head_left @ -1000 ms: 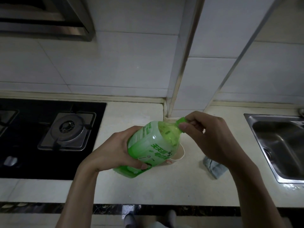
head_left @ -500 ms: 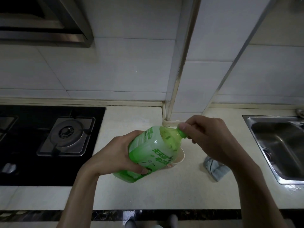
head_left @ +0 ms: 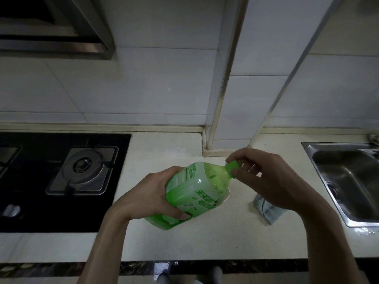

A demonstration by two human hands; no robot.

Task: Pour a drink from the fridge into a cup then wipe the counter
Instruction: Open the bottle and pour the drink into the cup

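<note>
My left hand (head_left: 147,197) grips the body of a green plastic drink bottle (head_left: 194,191), tilted with its neck pointing up and to the right. My right hand (head_left: 266,179) pinches the green cap (head_left: 232,166) at the bottle's neck. Behind and under the bottle, only a sliver of a white cup (head_left: 227,196) shows on the pale counter (head_left: 205,242). A folded grey-blue cloth (head_left: 266,210) lies on the counter, partly hidden under my right wrist.
A black gas hob (head_left: 61,181) with a burner fills the left. A steel sink (head_left: 348,181) is sunk into the counter at right. A tiled pillar (head_left: 225,99) juts out at the back. The counter's dark front edge (head_left: 143,267) runs below, with feet showing past it.
The bottle has stayed tilted in my left hand. My right fingers have shifted around the cap at the neck; the cap shows more now than half a second ago.
</note>
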